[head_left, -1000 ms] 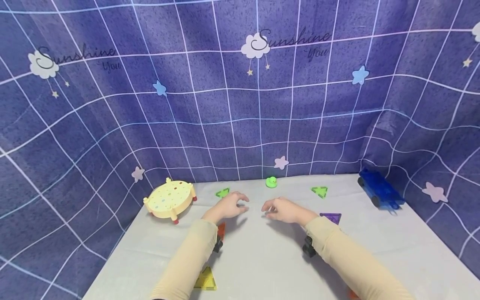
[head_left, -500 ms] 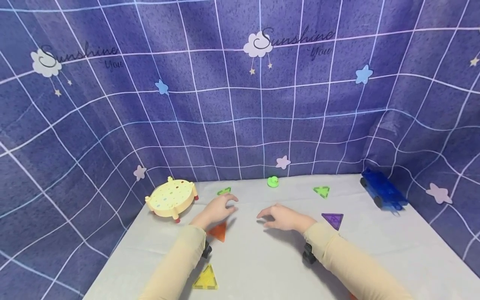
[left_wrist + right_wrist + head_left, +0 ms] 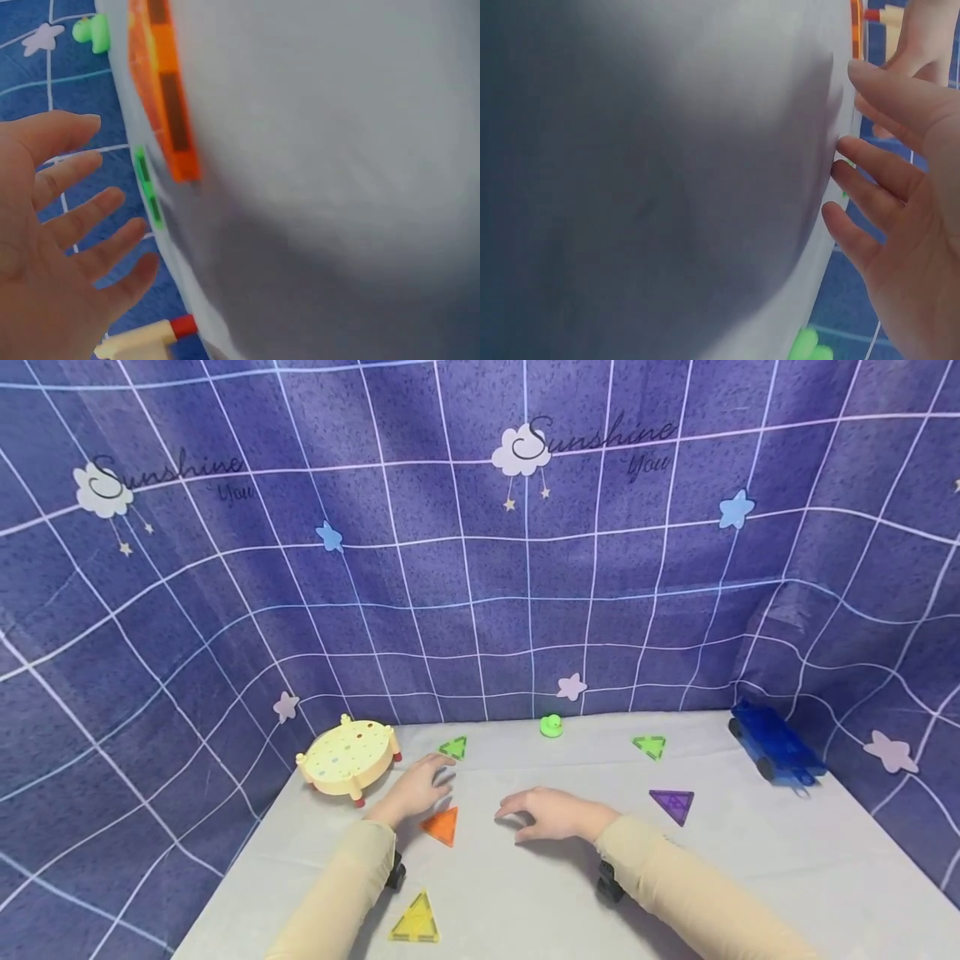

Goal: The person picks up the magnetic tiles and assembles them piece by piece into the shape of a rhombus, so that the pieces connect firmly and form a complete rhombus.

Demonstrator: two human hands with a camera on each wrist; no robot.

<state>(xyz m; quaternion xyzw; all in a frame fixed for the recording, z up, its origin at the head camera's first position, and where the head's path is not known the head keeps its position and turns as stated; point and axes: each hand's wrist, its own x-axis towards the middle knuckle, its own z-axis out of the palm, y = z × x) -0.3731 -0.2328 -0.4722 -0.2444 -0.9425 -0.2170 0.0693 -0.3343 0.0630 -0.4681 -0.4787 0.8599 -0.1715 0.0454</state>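
Observation:
My left hand [image 3: 414, 790] hovers over the left part of the table, fingers spread and relaxed, holding nothing. Just right of its wrist lies an orange triangular tile [image 3: 442, 827], seen nearly edge-on in the left wrist view [image 3: 165, 97]. Beyond its fingertips is a green triangular tile [image 3: 454, 747]. Farther left stands a round, cream-coloured toy table [image 3: 348, 757] with spotted top and red-tipped legs. My right hand [image 3: 553, 814] is above the middle of the table with loose, slightly bent fingers and nothing in them. A purple triangular tile [image 3: 674, 804] lies to its right.
A yellow triangular tile [image 3: 416, 919] lies near the front, beside the left forearm. At the back are a small green rubber duck [image 3: 551, 726] and a second green triangle [image 3: 651, 746]. A blue wheeled toy [image 3: 776, 747] stands at the right rear, by the patterned curtain [image 3: 480, 568].
Both hands have shifted toward the front and left, my left hand moving farther from the right one. The orange tile, earlier partly covered by the left arm, is now in full view.

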